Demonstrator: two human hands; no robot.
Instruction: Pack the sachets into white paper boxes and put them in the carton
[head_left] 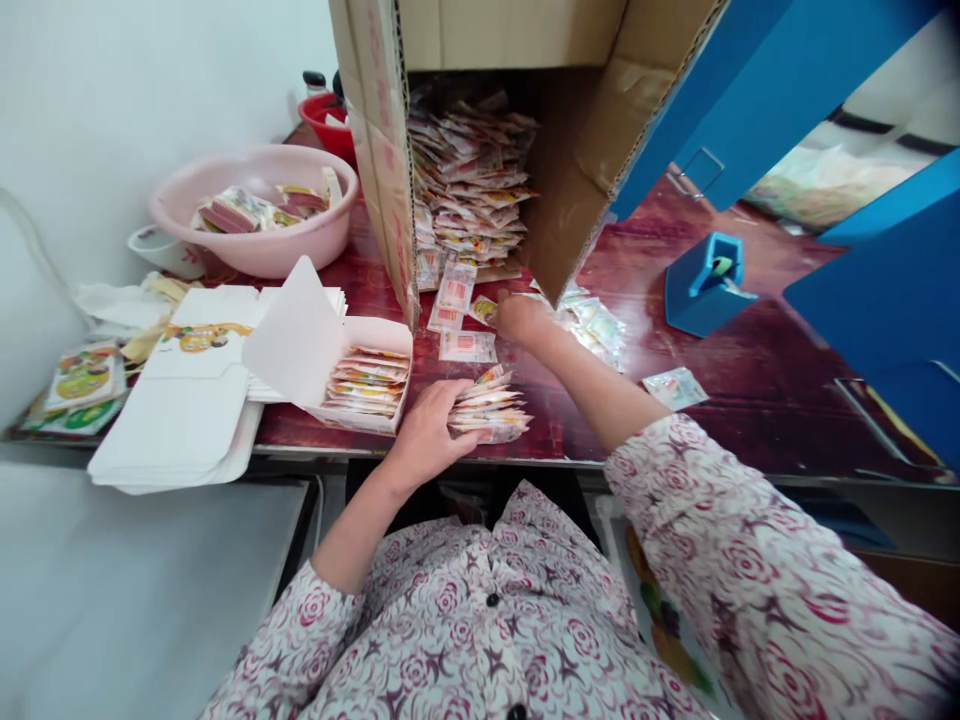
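Observation:
My left hand (427,435) is shut around a small stack of printed foil sachets (489,410), holding it at the table's front edge. My right hand (521,320) lies further forward with its fingers bunched, next to a loose sachet (484,310) and a spilled group of sachets (596,330). The fingertips are hidden, so I cannot tell whether it grips anything. Left of my hands, an open white carton (367,380) holds a row of sachets. A large cardboard box (469,170) stands open toward me, with a heap of sachets (472,180) inside.
A dark red table (675,400) carries everything. On it are a pink plastic basin (255,210) of packets, a stack of flat white cartons (180,400), and a blue tape dispenser (709,285). Blue panels (877,290) stand at the right, and a wall rises at the left.

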